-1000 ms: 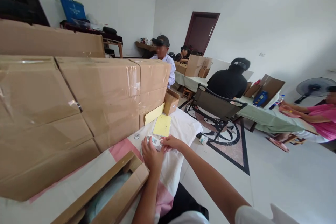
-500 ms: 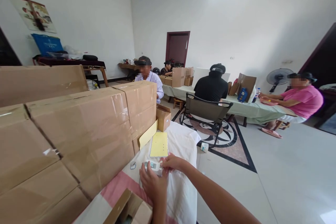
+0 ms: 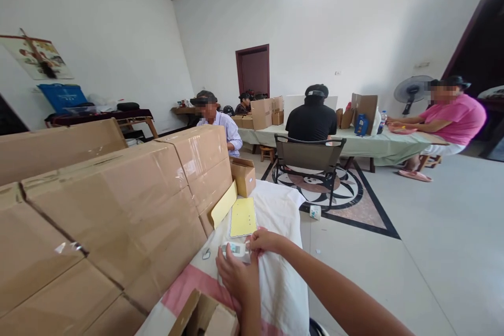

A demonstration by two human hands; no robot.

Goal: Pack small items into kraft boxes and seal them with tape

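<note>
Low over the cloth-covered table (image 3: 275, 197), my left hand (image 3: 237, 272) is closed around a small white boxy item (image 3: 238, 249) with a grey-green panel on top. Its exact kind cannot be made out. My right hand (image 3: 264, 241) pinches at the right end of the same item, and whatever lies between its fingertips is too small to name. Just beyond my hands lies a flat yellow sheet (image 3: 243, 218) with small dark dots. A folded yellow card (image 3: 223, 206) leans by the boxes. Left of my left hand is a small dark-outlined piece (image 3: 206, 254) on the cloth.
Taped cardboard boxes (image 3: 118, 210) form a wall on the left. An open carton (image 3: 212, 315) stands close below my left forearm, and a small carton (image 3: 244, 176) at the far table end. Several people sit around a green-covered table (image 3: 378, 149). A paper roll (image 3: 315, 212) lies on the floor.
The camera view has shifted and tilted slightly, so my hands and the table appear a little further right. Both hands keep their hold on the white item.
</note>
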